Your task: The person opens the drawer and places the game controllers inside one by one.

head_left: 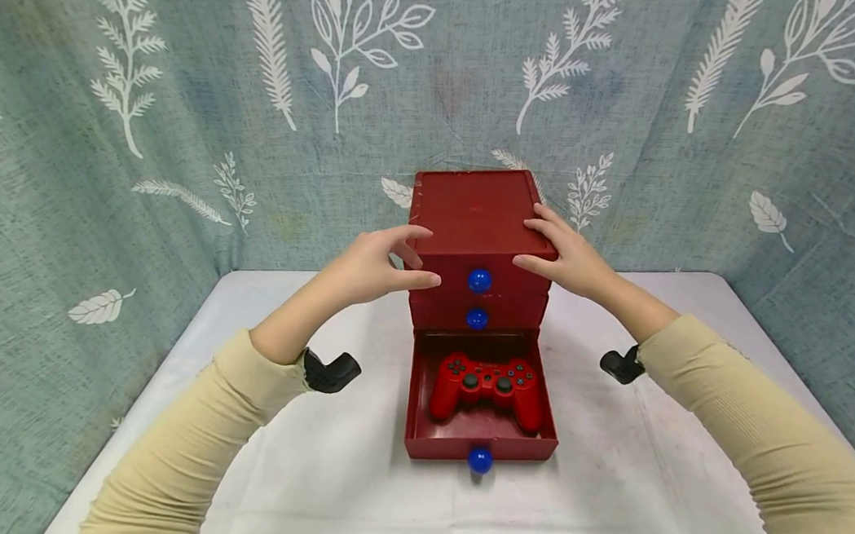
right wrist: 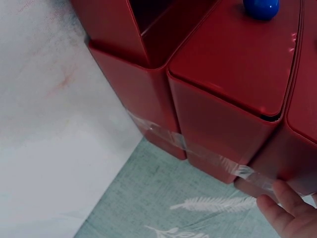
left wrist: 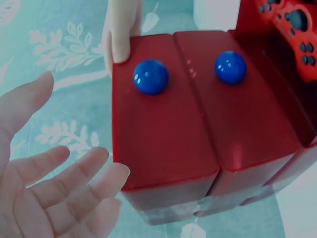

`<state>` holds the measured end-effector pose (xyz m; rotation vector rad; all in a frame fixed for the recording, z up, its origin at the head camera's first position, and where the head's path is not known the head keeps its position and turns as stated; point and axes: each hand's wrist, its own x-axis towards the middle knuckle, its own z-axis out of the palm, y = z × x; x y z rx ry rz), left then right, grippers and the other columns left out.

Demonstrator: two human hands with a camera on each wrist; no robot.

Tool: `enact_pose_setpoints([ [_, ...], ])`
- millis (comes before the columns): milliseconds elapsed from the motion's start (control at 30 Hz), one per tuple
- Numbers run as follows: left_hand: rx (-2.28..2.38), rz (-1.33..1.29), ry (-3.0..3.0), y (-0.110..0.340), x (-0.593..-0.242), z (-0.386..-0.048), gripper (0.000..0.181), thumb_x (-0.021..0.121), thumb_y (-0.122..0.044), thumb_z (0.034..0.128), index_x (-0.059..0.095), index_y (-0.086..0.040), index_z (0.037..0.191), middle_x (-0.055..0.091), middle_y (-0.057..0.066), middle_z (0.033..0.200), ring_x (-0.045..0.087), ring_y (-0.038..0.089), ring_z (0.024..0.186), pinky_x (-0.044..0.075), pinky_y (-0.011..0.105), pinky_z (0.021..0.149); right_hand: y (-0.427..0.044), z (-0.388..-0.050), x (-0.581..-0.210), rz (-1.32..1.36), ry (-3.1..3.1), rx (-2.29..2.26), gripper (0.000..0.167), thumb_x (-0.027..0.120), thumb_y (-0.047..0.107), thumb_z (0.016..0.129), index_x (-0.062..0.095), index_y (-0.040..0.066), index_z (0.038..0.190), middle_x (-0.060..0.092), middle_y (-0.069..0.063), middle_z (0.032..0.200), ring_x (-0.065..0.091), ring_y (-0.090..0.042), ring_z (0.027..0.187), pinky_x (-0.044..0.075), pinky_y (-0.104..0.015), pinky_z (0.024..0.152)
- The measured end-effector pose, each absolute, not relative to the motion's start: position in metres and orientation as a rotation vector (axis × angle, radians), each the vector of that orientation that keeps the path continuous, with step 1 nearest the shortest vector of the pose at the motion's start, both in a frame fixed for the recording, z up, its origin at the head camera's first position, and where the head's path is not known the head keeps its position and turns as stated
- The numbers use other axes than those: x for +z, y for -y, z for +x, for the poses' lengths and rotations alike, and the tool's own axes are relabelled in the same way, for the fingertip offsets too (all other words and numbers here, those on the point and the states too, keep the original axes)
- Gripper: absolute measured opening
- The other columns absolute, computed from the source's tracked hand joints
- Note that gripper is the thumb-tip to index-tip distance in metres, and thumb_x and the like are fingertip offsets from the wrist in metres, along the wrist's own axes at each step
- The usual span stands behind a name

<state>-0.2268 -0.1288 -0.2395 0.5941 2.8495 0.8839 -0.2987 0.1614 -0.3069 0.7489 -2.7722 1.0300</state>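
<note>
A red three-drawer box (head_left: pixel 475 213) has blue ball knobs on its drawers. Its bottom drawer (head_left: pixel 418 426) is pulled out, and a red game controller (head_left: pixel 486 382) lies inside. The upper two drawers (left wrist: pixel 163 124) are closed. My left hand (head_left: pixel 379 268) is at the box's upper left corner, thumb and fingers spread with nothing between them; in the left wrist view its fingertips come close to the box edge. Across the top right edge lies my right hand (head_left: pixel 568 255), thumb toward the front and fingers extended. Only its fingers (right wrist: pixel 292 206) show in the right wrist view.
The box stands on a white-covered table (head_left: pixel 312 472), near a green curtain (head_left: pixel 454 73) with white leaf prints. Clear tape (right wrist: pixel 218 161) runs along the box's side. Black wrist devices (head_left: pixel 333 373) sit at both cuffs.
</note>
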Motion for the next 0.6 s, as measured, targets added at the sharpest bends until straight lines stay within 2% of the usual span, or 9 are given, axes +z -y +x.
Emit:
enact_pose_setpoints([
  [300, 0.913, 0.516, -2.944, 0.146, -0.242, -0.229, 0.07, 0.067, -0.043, 0.0799, 0.037, -0.023, 0.14, 0.06, 0.004, 0.114, 0.063, 0.019, 0.082, 0.048, 0.035, 0.072, -0.163, -0.298, -0.308, 0.775, 2.767, 1.079, 0.07, 0.061, 0.04, 0.086, 0.034, 0.007, 0.141, 0.009, -0.003, 0.154, 0.011, -0.026, 0.14, 0.022, -0.053, 0.105],
  [600, 0.885, 0.566, -3.068, 0.161, -0.256, -0.236, 0.068, 0.067, -0.041, 0.081, 0.038, -0.022, 0.139, 0.055, 0.006, 0.125, 0.061, 0.023, 0.091, 0.047, 0.039, 0.077, -0.166, -0.292, -0.308, 0.815, 2.72, 1.294, 0.066, 0.061, 0.022, 0.088, 0.029, 0.006, 0.143, 0.005, -0.004, 0.154, 0.007, -0.025, 0.141, 0.029, -0.052, 0.102],
])
